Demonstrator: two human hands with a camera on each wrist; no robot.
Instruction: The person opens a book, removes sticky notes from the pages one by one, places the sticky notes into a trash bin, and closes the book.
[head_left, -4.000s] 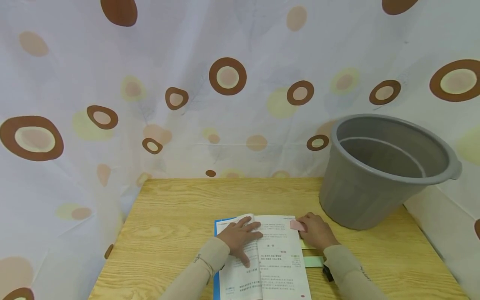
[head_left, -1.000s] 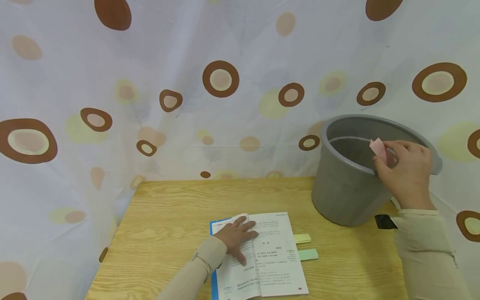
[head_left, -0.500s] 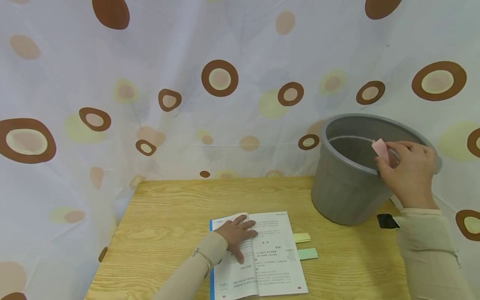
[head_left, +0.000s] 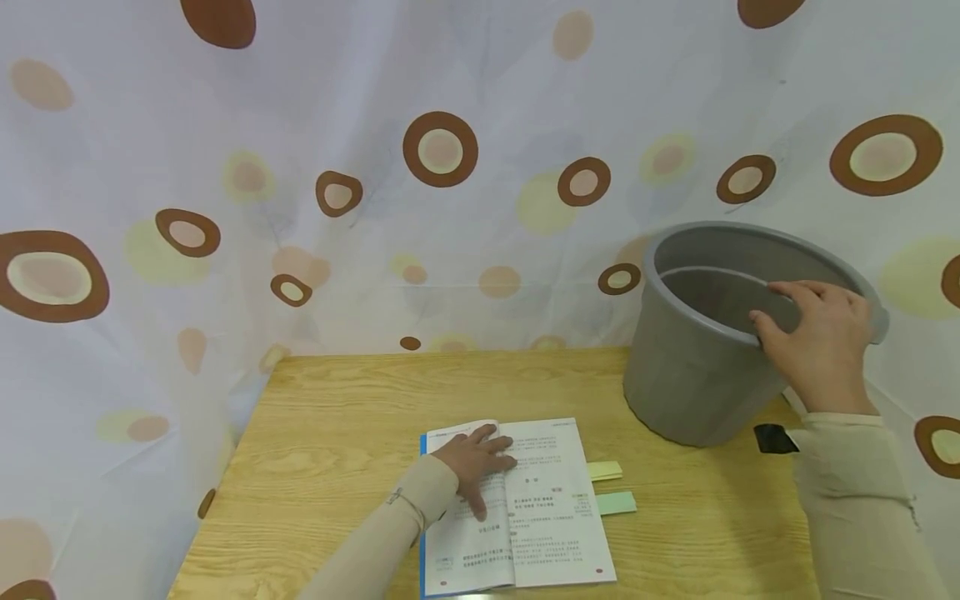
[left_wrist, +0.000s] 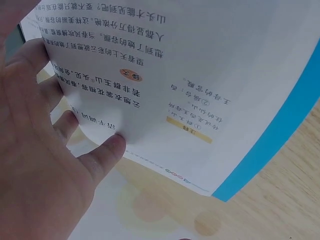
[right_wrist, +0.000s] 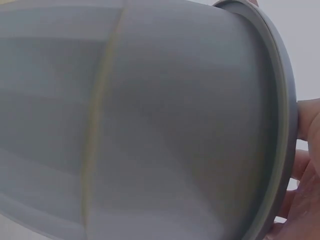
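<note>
An open book (head_left: 555, 521) with printed pages and a blue cover edge lies on the table. My left hand (head_left: 472, 462) rests on its left page and inner fold with fingers spread; the left wrist view shows the thumb against the page (left_wrist: 200, 65). Beyond the book's right edge stick out a yellow paper tab (head_left: 604, 472) and a green paper tab (head_left: 617, 503). At the right, my right hand (head_left: 821, 350) hangs over the near rim of a grey bin (head_left: 693, 367), thumb and fingers apart with nothing between them. The bin's floor is hidden.
The wood-grain table (head_left: 360, 400) reaches back to a white curtain (head_left: 495, 100) patterned with brown and yellow ovals. A small black object (head_left: 776, 438) shows beside the right sleeve, to the right of the bin's base.
The right hand pinched a pink paper tab at the book's right edge, carried it over the bin and let go; the pink tab is out of sight. The left hand has stayed on the book.
</note>
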